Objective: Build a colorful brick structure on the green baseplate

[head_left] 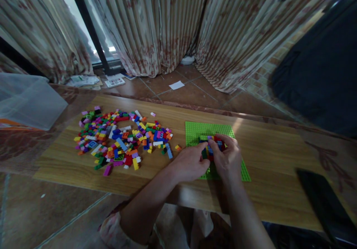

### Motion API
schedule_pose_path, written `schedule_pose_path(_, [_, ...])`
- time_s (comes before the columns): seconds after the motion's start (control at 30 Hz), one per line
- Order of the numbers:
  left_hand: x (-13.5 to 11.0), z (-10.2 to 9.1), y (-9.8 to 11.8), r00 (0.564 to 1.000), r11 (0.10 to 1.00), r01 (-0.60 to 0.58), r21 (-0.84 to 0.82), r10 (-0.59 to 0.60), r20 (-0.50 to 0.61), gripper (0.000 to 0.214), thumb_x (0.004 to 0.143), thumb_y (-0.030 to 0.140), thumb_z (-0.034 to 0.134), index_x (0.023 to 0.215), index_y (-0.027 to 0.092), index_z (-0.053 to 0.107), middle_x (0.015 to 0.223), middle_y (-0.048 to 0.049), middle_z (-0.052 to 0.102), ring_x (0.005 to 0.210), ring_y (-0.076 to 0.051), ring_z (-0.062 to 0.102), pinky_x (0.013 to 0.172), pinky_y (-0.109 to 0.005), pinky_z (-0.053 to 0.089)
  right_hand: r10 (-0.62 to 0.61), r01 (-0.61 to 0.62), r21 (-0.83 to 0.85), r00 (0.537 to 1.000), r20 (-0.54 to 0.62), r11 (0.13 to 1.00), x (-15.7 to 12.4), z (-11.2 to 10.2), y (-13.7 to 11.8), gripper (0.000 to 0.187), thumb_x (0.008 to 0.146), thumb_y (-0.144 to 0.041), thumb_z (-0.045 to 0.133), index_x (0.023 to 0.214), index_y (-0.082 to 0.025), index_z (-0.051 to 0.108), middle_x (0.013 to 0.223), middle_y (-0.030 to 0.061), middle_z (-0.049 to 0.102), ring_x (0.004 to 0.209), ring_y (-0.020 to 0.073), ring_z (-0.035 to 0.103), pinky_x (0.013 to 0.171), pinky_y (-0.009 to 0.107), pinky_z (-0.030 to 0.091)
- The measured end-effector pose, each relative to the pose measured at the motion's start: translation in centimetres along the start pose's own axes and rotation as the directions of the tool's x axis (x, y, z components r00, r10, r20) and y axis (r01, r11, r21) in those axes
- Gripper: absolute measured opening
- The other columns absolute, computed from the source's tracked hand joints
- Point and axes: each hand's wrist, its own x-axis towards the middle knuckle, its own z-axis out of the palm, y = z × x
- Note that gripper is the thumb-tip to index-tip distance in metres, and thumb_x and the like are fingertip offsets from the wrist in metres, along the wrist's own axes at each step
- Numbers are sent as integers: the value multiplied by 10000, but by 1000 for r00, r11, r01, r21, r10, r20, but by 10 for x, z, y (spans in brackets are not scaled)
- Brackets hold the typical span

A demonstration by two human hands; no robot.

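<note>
A bright green baseplate (pixel 193 130) lies on the wooden table. On its middle sits a small build of toy bricks (pixel 210 150) in blue, red, green and purple, partly covered by my fingers. My left hand (pixel 192 162) is at the build's left side, fingers curled and the index fingertip against the bricks. Over the right side of the build, my right hand (pixel 228 156) has its thumb and fingers closed around the bricks. Whether a loose brick is between my fingertips is hidden. Left of the baseplate spreads a large pile of loose toy bricks (pixel 122 137) in many colours.
A translucent plastic bin (pixel 30 100) stands at the far left. At the table's right end is a black flat object (pixel 323 197). Curtains (pixel 167 25), papers (pixel 114 82) and a white sheet (pixel 176 85) are beyond the wooden table (pixel 273 159). A dark covered shape (pixel 320 63) stands at right.
</note>
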Motion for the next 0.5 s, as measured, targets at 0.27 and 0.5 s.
schedule_pose_path(0.27, [0,-2,-3,1000,999,13,-47,-13,-12,534,766,204,543,1296,156,587,565,15,605,533,-166,550,589,-273,423,33,-34,-36,999,-18,999,-1,2,-5,315,764,-438,641,961,-202,711,1014,94,632,831,208,572,789,415,472])
schedule_pose_path(0.5, [2,-1,-9,979,927,178,-330,-201,-39,335,794,279,574,1092,161,673,647,-11,646,556,-160,624,524,-243,452,54,-53,129,999,-2,990,3,-5,9,415,817,-502,587,1044,-171,695,981,102,671,864,216,612,771,385,480])
